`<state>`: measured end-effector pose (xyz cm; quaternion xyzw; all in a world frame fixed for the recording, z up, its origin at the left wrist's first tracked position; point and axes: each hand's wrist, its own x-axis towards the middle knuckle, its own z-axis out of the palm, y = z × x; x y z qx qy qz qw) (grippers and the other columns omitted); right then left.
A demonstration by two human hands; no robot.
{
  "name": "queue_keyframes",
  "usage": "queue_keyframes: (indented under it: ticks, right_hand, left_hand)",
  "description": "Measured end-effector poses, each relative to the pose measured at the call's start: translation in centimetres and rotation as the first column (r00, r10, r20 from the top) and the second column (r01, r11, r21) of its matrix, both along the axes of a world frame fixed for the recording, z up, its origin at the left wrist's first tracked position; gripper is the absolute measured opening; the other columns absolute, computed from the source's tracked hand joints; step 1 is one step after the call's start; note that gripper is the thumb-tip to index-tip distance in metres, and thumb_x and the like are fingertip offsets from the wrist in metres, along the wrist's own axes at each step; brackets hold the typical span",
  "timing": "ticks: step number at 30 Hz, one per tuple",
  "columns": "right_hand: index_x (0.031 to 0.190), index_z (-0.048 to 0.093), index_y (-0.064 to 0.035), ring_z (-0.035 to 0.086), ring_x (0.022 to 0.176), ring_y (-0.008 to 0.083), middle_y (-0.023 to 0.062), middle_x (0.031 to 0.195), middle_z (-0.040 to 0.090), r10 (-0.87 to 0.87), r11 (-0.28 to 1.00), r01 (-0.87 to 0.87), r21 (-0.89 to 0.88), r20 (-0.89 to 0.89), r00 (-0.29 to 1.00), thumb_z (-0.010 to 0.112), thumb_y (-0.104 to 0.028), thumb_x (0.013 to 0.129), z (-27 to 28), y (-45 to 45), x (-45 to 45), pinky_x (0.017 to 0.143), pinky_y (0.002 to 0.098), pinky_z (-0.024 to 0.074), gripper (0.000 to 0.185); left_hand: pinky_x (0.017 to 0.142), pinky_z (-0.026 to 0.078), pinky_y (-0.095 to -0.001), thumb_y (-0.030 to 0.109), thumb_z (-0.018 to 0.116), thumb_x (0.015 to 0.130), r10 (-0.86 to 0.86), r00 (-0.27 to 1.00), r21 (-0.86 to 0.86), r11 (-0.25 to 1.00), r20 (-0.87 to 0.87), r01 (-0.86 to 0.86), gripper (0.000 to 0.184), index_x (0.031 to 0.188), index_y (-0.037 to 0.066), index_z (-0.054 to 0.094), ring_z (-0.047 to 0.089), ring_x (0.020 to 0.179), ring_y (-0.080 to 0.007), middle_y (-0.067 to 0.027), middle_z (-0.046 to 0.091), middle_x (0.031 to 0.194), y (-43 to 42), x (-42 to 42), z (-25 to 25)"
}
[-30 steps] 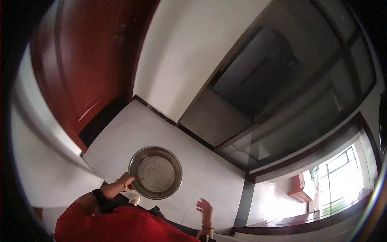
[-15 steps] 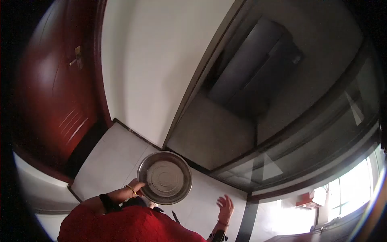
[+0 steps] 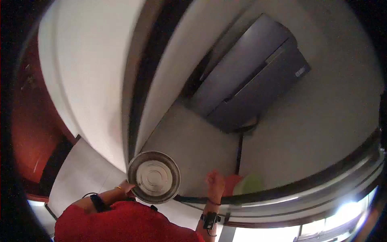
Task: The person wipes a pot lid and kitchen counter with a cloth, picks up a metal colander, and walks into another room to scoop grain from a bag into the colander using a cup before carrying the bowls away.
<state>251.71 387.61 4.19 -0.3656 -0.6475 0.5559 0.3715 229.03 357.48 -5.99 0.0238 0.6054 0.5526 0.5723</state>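
The left hand [image 3: 127, 188] grips the near-left rim of a round metal basin [image 3: 154, 179], near and left of centre. The right hand [image 3: 215, 184] is raised right of it; I cannot tell how wide its fingers stand. A grey refrigerator [image 3: 252, 76] stands far right.

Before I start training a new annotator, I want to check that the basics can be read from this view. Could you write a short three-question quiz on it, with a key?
1. Which of the person's hands holds the round metal basin?
2. True or false: both hands grip its rim.
3. Fill in the blank: the person's top is ____ in colour.

Key:
1. The left hand, which has it by the rim.
2. False: the right hand is raised apart from it.
3. Red.
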Motion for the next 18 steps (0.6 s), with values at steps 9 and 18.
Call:
queue_keyframes:
  ticks: [9, 18]
  right_hand:
    - [0.108, 0.050, -0.0046, 0.054, 0.087, 0.0186, 0.0063, 0.100, 0.054, -0.218, 0.916, -0.010, -0.401, -0.518, 0.827, 0.048, -0.014, 0.082, -0.4, 23.6, -9.2, 0.069, 0.0322, 0.0454, 0.027]
    - [0.106, 0.052, -0.0035, 0.054, 0.090, 0.0171, 0.0082, 0.099, 0.055, -0.163, 0.980, 0.190, 0.057, -0.314, 0.935, 0.051, -0.020, 0.082, 1.2, 53.0, -16.6, 0.075, 0.0314, 0.0455, 0.029]
  left_hand:
    - [0.055, 0.048, -0.0375, 0.027, 0.055, 0.077, -0.053, 0.990, -0.272, 0.962, -0.128, 0.016, 0.028, 0.093, 0.004, 0.053, 0.059, 0.067, -0.0219, -0.0110, 0.059, 0.080, 20.9, -9.8, 2.6]
    - [0.046, 0.045, -0.0382, 0.025, 0.052, 0.079, 0.298, 0.954, -0.144, 0.944, -0.007, -0.296, 0.023, 0.086, 0.004, 0.056, 0.056, 0.057, -0.0246, -0.0123, 0.058, 0.071, 38.5, -17.4, -1.5]
